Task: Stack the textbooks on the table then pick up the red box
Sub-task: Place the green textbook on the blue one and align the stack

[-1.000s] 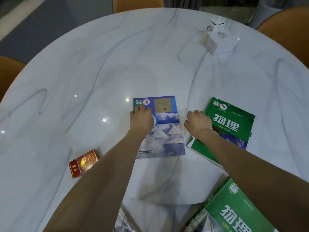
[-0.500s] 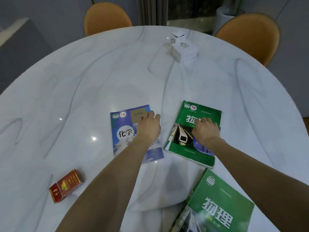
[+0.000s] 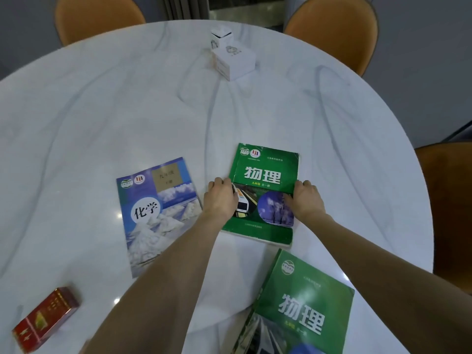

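Note:
A green physics textbook [image 3: 268, 169] lies flat in the middle of the white marble table [image 3: 102, 118]. My left hand [image 3: 221, 198] grips its left edge and my right hand [image 3: 305, 200] grips its right edge. A blue chemistry textbook [image 3: 153, 210] lies flat to the left, untouched, partly under my left forearm. A second green physics textbook [image 3: 304, 307] lies at the near right edge, with more pages showing beneath it. The red box [image 3: 44, 319] rests at the near left corner, far from both hands.
Two small white boxes [image 3: 233, 60] stand at the far middle of the table. Orange chairs [image 3: 334, 29] ring the round table at the back left, back right and right side. The table's near edge runs close below the second green book.
My left hand left the blue textbook and went to the green book's left edge. My right hand shifted from the cover to its right edge. The view tilted and drew closer.

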A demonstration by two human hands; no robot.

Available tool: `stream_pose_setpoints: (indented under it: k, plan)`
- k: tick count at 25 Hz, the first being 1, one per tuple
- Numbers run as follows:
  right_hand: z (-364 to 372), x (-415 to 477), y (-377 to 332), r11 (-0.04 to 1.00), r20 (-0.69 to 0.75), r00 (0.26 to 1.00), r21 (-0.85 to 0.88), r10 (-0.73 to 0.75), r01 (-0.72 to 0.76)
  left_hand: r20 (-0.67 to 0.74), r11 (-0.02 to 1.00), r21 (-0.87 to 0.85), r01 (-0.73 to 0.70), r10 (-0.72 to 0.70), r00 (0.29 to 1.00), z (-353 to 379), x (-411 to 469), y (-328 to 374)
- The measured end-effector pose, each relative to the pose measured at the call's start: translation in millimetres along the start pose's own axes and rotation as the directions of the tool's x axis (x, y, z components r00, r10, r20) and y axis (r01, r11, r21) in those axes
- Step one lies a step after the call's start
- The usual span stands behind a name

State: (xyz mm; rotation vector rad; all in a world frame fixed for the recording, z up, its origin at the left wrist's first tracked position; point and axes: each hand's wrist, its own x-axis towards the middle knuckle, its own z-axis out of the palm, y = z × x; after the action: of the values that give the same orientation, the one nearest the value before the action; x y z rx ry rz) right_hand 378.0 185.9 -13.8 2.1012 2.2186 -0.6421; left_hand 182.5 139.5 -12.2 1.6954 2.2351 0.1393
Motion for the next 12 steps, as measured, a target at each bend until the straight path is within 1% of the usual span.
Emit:
stream_pose_setpoints:
  k: [3, 5, 7, 10, 12]
  plan:
    - [1.2, 7.3, -2.7, 0.961, 0.028, 0.990, 0.237, 0.141, -0.144, -0.011, 0.980, -0.155, 0.125, -0.128, 0.992, 5.7, 4.8, 8.8]
    - [1.7, 11.1, -0.9, 0.912, 0.073, 0.974, 0.340, 0.216, -0.228, 0.020, 0.929, -0.281, 0.242, -0.246, 0.969, 4.5, 11.4, 11.5]
    - [3.8, 15.2, 2.4, 0.852, 0.113, 0.955, 0.431, 0.275, -0.296, 0.083, 0.859, -0.395, 0.325, -0.319, 0.944, 2.8, 17.9, 9.1]
    - [4.0, 19.4, 5.1, 0.749, 0.168, 0.921, 0.541, 0.351, -0.384, 0.174, 0.765, -0.528, 0.368, -0.327, 0.929, 1.6, 20.3, 8.7]
    - [2.4, 20.3, 4.0, 0.711, 0.205, 0.903, 0.562, 0.376, -0.424, 0.186, 0.727, -0.587, 0.357, -0.308, 0.933, -0.1, 16.4, 11.1]
